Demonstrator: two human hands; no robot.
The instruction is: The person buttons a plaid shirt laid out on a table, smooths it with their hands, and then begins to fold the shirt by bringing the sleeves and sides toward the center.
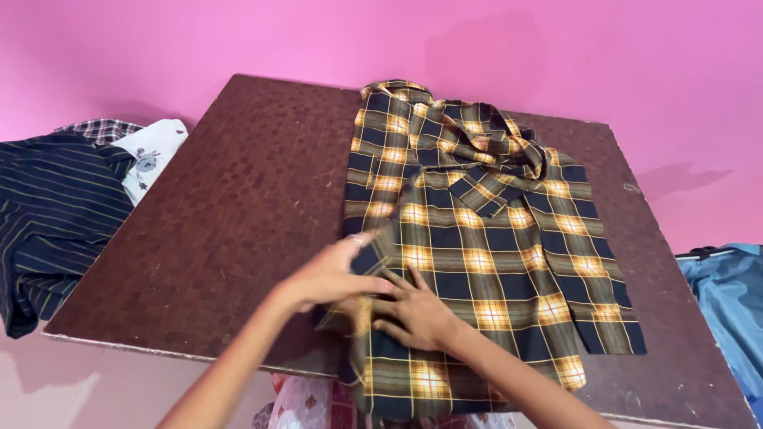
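A navy, brown and orange plaid shirt [485, 238] lies spread on a dark brown board table [238, 214], collar toward the far edge and hem hanging over the near edge. My left hand [334, 274] pinches the shirt's left edge near the lower part, lifting a fold of cloth. Just to its right, my right hand [417, 314] presses flat on the fabric, fingers spread and pointing left toward the other hand.
A dark striped garment [56, 214] with a white floral cloth [151, 155] and a checked piece [99, 129] lies piled to the left of the table. Blue fabric [727, 302] sits at the right. Patterned pink-and-white cloth [306, 405] shows below the near edge. A pink wall stands behind.
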